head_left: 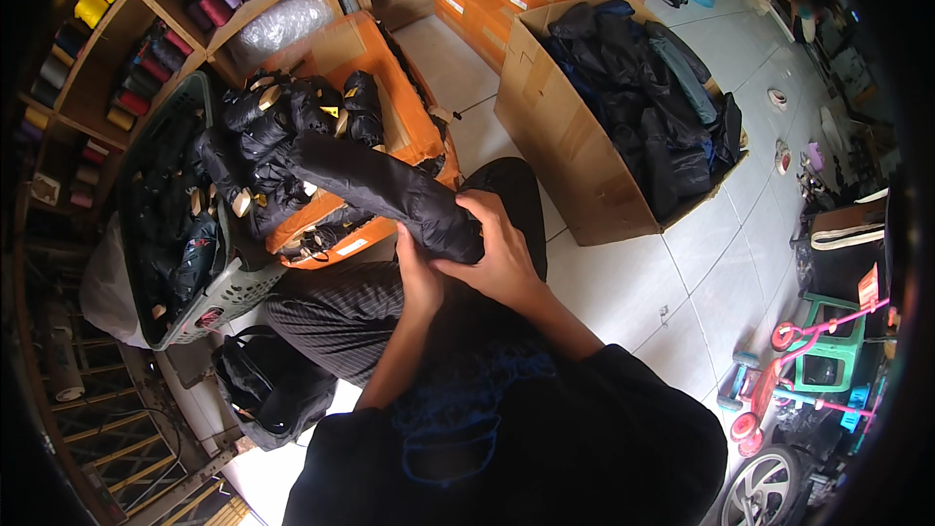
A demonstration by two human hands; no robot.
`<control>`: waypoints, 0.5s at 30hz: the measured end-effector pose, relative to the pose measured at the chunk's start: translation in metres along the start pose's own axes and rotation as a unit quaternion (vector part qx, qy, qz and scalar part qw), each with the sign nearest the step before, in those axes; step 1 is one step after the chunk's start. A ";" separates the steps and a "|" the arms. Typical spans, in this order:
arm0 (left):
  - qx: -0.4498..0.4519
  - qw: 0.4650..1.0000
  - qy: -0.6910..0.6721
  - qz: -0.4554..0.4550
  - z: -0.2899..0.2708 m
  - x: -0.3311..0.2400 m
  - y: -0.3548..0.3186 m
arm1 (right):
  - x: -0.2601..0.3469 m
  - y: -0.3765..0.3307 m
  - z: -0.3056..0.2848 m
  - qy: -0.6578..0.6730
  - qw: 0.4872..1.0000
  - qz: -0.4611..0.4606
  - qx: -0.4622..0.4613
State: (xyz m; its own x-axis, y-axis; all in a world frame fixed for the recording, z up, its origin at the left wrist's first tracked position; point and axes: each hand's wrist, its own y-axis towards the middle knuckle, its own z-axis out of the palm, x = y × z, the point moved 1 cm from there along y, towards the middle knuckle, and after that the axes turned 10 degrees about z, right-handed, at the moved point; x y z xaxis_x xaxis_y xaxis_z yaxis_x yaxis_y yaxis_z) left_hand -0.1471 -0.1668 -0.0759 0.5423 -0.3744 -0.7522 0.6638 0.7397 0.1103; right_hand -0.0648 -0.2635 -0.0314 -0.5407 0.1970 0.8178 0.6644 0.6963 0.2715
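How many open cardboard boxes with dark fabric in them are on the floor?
1: the big brown cardboard box right of the hands, filled with dark fabric pieces. Others may be hidden.

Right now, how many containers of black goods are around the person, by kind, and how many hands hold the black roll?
Cardboard box of dark garments: 1
Orange boxes by the knees: 1
Grey basket: 1
Hands on the black rolled item, left hand and right hand: 2
Total: 5

free: tiled floor point(623, 282) right | blocked: cardboard box point(575, 146) ahead, basket point(209, 263) left
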 end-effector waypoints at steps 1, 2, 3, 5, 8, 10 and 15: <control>0.008 1.000 0.008 -0.003 -0.005 -0.002 0.003 | -0.002 -0.001 0.001 -0.001 1.000 0.003 -0.007; 0.016 1.000 0.015 -0.005 -0.007 -0.002 0.004 | -0.003 -0.001 0.002 -0.002 1.000 0.006 -0.014; -0.007 0.999 0.025 0.034 -0.006 -0.002 0.004 | -0.004 -0.002 0.003 -0.003 1.000 0.009 -0.021; -0.053 0.991 0.047 0.113 -0.004 -0.003 0.005 | -0.002 -0.001 0.002 -0.011 0.999 0.014 -0.040; -0.030 0.991 0.084 0.100 -0.012 -0.004 0.002 | -0.006 0.000 0.005 -0.036 0.996 -0.018 -0.074; -0.027 0.996 0.005 0.086 -0.010 -0.002 -0.003 | -0.007 0.001 0.007 -0.056 0.995 -0.030 -0.072; -0.063 0.994 0.082 0.016 -0.001 -0.008 0.002 | 0.010 -0.001 0.004 -0.079 0.996 -0.035 -0.018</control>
State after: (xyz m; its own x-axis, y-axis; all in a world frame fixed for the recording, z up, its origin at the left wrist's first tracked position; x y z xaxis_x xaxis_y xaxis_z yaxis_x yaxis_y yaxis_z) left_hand -0.1507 -0.1615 -0.0706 0.4635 -0.2602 -0.8470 0.5724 0.8176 0.0621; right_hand -0.0730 -0.2597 -0.0256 -0.6591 0.2569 0.7068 0.6389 0.6870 0.3461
